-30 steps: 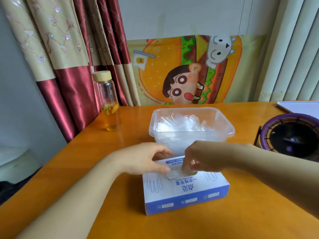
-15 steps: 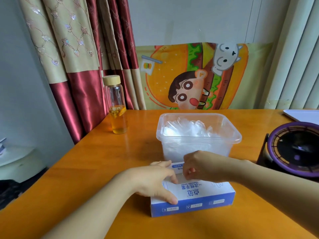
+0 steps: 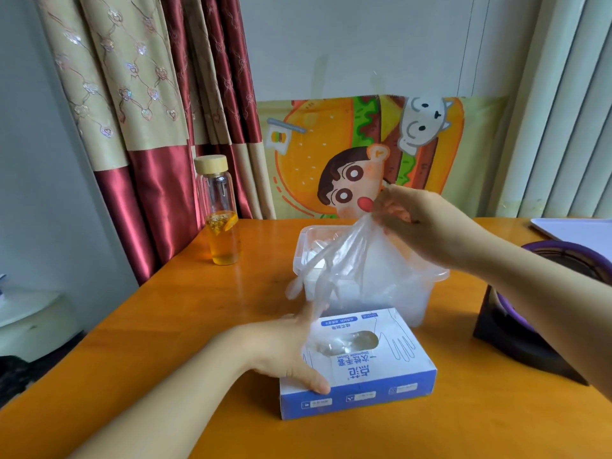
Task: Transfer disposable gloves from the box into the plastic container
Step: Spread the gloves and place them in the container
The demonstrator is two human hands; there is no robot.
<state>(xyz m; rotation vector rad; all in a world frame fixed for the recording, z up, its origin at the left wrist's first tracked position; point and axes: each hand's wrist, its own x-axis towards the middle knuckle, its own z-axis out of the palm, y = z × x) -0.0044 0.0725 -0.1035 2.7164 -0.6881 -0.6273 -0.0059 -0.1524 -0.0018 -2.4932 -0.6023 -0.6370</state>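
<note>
- Glove [image 3: 351,256]: one clear plastic glove hangs from the right hand [image 3: 420,223], which pinches its wide end above the container [image 3: 440,276].
- Long axis: it runs down and left from the pinch toward the slot in the box [image 3: 364,382]. The glove's finger ends dangle by the container's near-left corner.
- Whether the lower end is free of the slot cannot be told.
- Left hand [image 3: 281,352]: it presses flat on the left end of the box, thumb at the front edge, grasping nothing.
- Container: open-topped, just behind the box and below the right hand, which is the nearer hand. It already holds gloves.
- Clearance: there is open air above the rim. The bottle [image 3: 222,223] stands well to the left, on the table [image 3: 198,326].
</note>
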